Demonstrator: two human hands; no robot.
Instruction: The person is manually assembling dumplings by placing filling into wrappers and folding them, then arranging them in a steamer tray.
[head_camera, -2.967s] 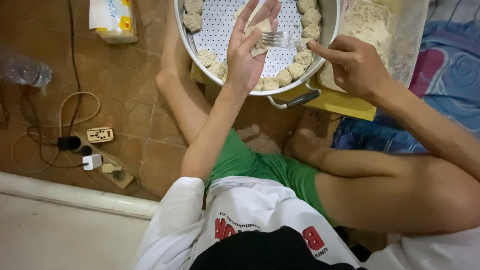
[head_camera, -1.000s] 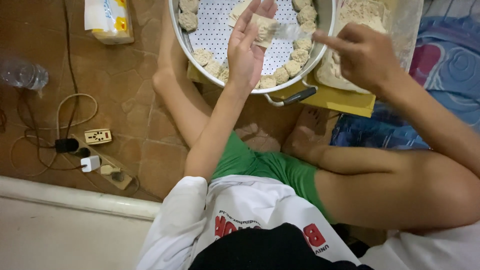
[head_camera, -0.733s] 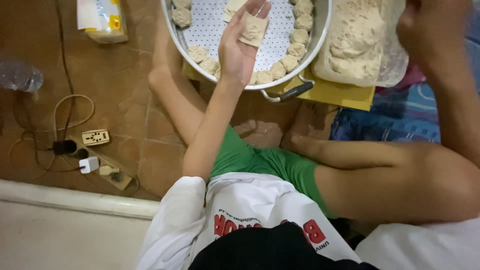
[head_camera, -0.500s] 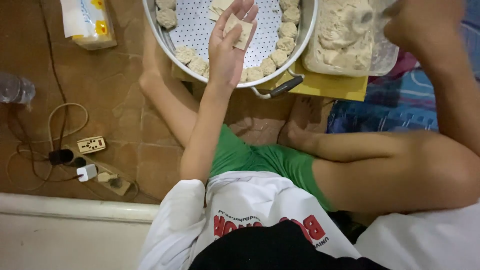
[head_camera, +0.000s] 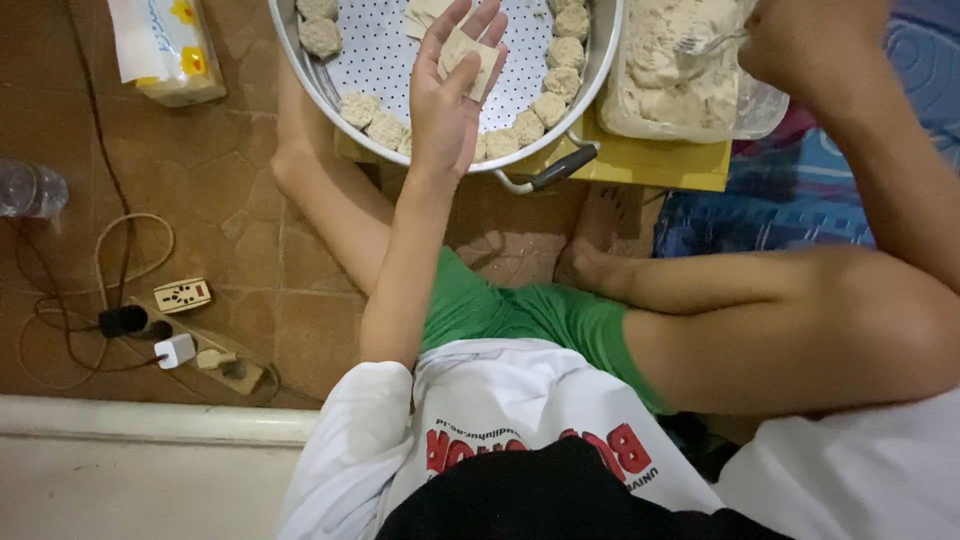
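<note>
The left hand (head_camera: 445, 110) lies open, palm up, cradling a pale square wrapper (head_camera: 468, 62) — corner tilted toward the perforated steamer tray (head_camera: 392, 62). Farther right, the right hand (head_camera: 805, 40) grips a fork (head_camera: 700, 43) in the filling tub (head_camera: 680, 70).

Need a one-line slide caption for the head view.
Left hand cradles a wrapper over the steamer tray; right hand forks filling.

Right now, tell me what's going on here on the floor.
A person sits cross-legged on the tiled floor, filling dumplings. The left hand lies open, palm up, with a square wrapper on its fingers, over a round perforated steamer tray ringed with finished dumplings. The right hand holds a fork in a clear tub of pale filling. The wrapper has no filling on it.
</note>
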